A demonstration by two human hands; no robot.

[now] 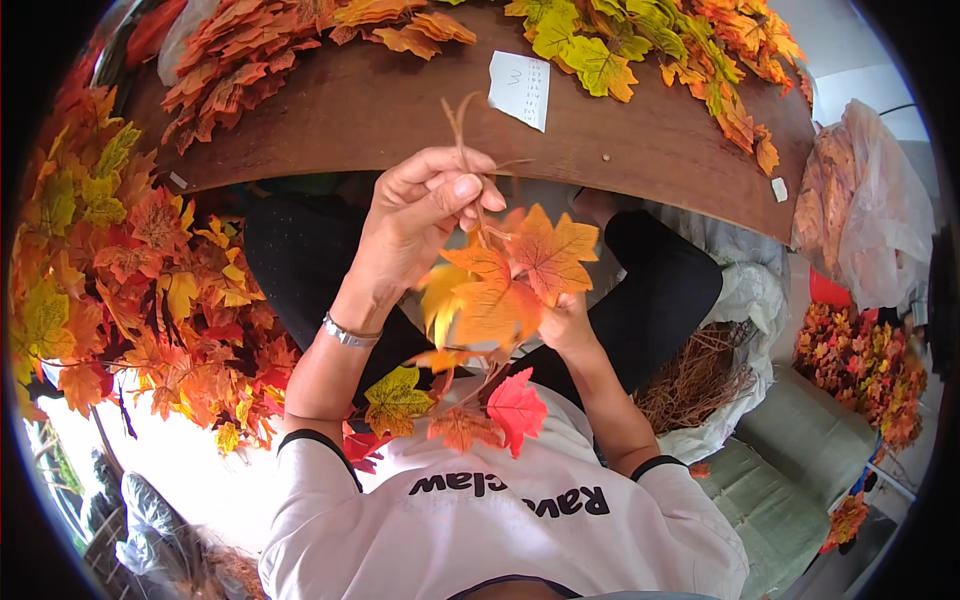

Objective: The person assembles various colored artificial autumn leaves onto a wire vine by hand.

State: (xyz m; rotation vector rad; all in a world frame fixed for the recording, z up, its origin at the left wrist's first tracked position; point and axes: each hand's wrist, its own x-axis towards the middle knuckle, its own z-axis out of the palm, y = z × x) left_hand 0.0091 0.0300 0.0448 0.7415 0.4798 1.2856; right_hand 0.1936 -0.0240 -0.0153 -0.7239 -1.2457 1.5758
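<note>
My left hand (425,200), with a silver watch or bracelet at the wrist, pinches the thin brown stem (460,125) of an artificial maple-leaf branch. Its forked tip sticks up past the fingers. Orange, yellow, red and green leaves (500,300) hang from the branch in front of my shirt, down to a bright red leaf (518,410). Lower and to the right, my right hand (567,325) is curled around part of the same branch behind an orange leaf. That leaf covers most of its fingers, so the exact grip point is hidden.
Ahead is a brown table (400,120) with piles of artificial leaves (240,60) and a white paper slip (520,90). A large leaf heap (150,270) fills the left. On the right are a white sack of brown stems (700,380), a plastic bag (860,200) and a green cushioned block (810,430).
</note>
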